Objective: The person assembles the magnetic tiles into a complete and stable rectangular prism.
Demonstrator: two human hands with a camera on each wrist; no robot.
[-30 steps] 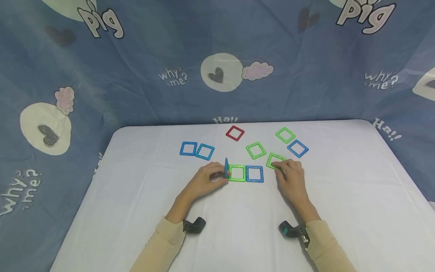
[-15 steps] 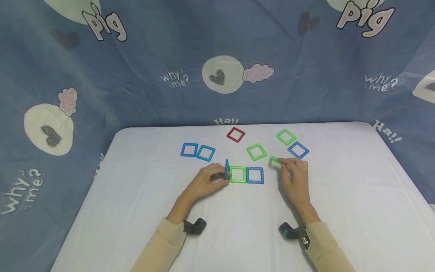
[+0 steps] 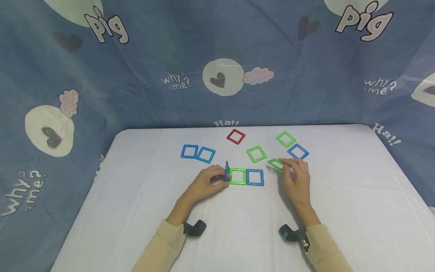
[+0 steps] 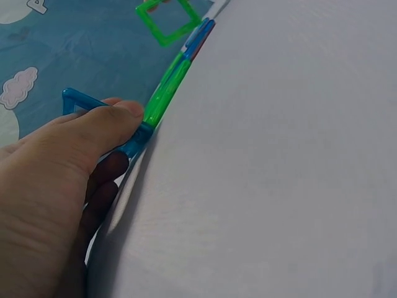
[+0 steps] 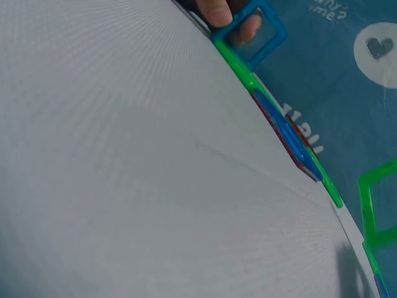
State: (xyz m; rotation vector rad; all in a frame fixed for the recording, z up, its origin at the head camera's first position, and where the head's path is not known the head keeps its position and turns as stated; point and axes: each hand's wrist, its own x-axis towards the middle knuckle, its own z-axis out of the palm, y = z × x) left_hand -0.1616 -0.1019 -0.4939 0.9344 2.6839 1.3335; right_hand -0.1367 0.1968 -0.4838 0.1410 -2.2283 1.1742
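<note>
My left hand (image 3: 205, 184) grips a blue square frame tile (image 3: 227, 170) that stands upright at the left edge of a flat green square tile (image 3: 237, 183). Thumb and fingers close on this blue tile (image 4: 79, 97) in the left wrist view. Joined to the green tile's right side lies a flat blue tile (image 3: 255, 184). Over to the right, my right hand (image 3: 297, 180) pinches another green square tile (image 3: 274, 167) by its edge, tilted and raised above the cloth. That green tile (image 5: 367, 208) shows at the right border of the right wrist view; the right hand itself is hidden there.
Behind the hands lie a red tile (image 3: 240, 132), a green tile (image 3: 252, 148), a farther green tile (image 3: 280, 134) and a blue tile (image 3: 302, 148). Two blue tiles (image 3: 189, 146) touch at the back left. A blue patterned cloth (image 3: 217, 109) hangs behind the white table (image 3: 238, 234).
My right hand has picked up the green tile from the table and changed its tilt. The left hand stays in place with the upright blue tile.
</note>
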